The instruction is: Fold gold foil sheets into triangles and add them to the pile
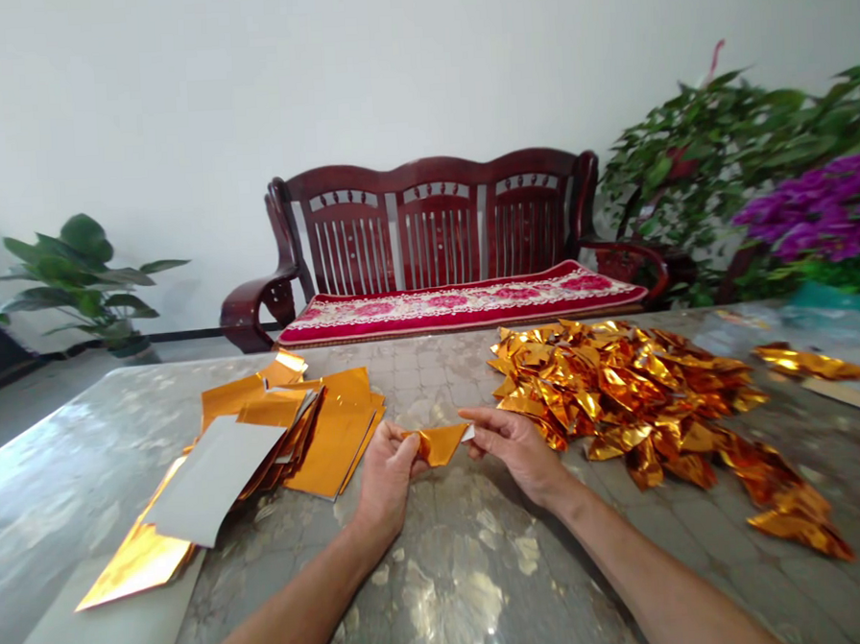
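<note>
Between my hands is a small piece of folded gold foil paper [442, 443], held just above the table with a white tip showing at its right end. My left hand [389, 471] pinches its left end between thumb and fingers. At the white tip, my right hand [517, 449] has its thumb and fingers closed on the paper, with the index finger reaching over the top. Left of my hands lies a loose stack of gold foil sheets [337, 442], some with the grey-white back up. To the right spreads a large heap of folded gold foil pieces [624, 379].
A patterned, shiny table [444, 590] carries everything. A grey-white sheet [92, 618] lies at its front left. Behind stands a dark red wooden bench [436, 230] with a floral cushion [458, 303]. Potted plants [88, 273] and purple flowers [820, 205] flank it.
</note>
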### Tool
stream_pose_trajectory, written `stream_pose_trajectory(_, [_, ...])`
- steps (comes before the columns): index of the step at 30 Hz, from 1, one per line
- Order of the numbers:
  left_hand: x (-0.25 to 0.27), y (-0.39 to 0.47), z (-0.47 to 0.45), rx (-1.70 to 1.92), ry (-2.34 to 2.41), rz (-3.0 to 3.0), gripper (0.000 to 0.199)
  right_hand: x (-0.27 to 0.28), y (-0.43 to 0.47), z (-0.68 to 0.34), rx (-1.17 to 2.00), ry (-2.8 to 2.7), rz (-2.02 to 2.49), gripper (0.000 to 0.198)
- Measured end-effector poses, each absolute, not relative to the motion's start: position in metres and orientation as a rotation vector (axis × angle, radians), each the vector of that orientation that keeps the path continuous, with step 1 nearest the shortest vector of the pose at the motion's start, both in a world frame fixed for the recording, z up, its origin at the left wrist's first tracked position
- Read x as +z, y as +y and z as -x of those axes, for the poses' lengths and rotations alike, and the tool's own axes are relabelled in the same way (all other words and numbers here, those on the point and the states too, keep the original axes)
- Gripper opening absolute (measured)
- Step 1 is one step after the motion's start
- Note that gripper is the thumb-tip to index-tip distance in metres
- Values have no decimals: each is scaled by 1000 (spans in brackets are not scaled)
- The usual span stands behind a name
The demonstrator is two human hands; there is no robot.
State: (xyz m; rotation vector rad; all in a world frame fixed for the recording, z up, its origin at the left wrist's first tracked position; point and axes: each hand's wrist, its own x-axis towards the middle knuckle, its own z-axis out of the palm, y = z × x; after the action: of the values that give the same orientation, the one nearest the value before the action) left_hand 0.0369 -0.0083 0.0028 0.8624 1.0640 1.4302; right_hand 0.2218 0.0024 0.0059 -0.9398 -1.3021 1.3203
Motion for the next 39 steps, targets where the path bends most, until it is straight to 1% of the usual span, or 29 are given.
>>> stream_pose_trajectory(7, [-1, -7, -37, 1400, 1115, -902, 29, 8, 3, -222, 1267, -1318, 991, 23])
stream_pose_trajectory(12, [-5, -6, -33, 1377, 1150, -1106, 24, 6, 6, -228, 1193, -1400, 977, 14])
stream_pose_trajectory(14, [-6, -5, -31, 1377, 1167, -1205, 22, 4, 7, -229, 1172, -1381, 1015, 15])
stream_pose_trajectory(16, [-7, -3, -29, 1388, 1145, -1270, 20, 3, 7, -229, 1166, -1354, 1046, 21])
stream_pose_trajectory(19, [-10, 0, -29, 1378, 1103, -1291, 22, 2, 8, -228, 1170, -1356, 1069, 27])
stream_pose_trajectory(24, [-12, 1, -30, 1363, 1149, -1318, 24, 5, 7, -229, 1072, -1395, 1136, 20])
stream_pose_trajectory(28, [-8, 1, -26, 1404, 1154, -1577, 15, 6, 7, -234, 944, -1489, 1158, 15])
stream_pose_trajectory(31, [-5, 1, -20, 1309, 1122, -1796, 4, 5, 8, -238, 875, -1586, 1132, 8])
stream_pose_trajectory(32, [-4, 2, -18, 1272, 1104, -1860, 3, 5, 8, -239, 849, -1620, 1124, 6])
stream_pose_trajectory(34, [-3, 2, -16, 1227, 1068, -1954, 9, 5, 9, -241, 789, -1690, 1112, 3])
stream_pose_trajectory(36, [-3, 3, -15, 1207, 1036, -2000, 12, 4, 9, -242, 734, -1752, 1100, 5])
stream_pose_trajectory(39, [-3, 4, -14, 1194, 1021, -2034, 12, 3, 9, -244, 683, -1796, 1075, 8])
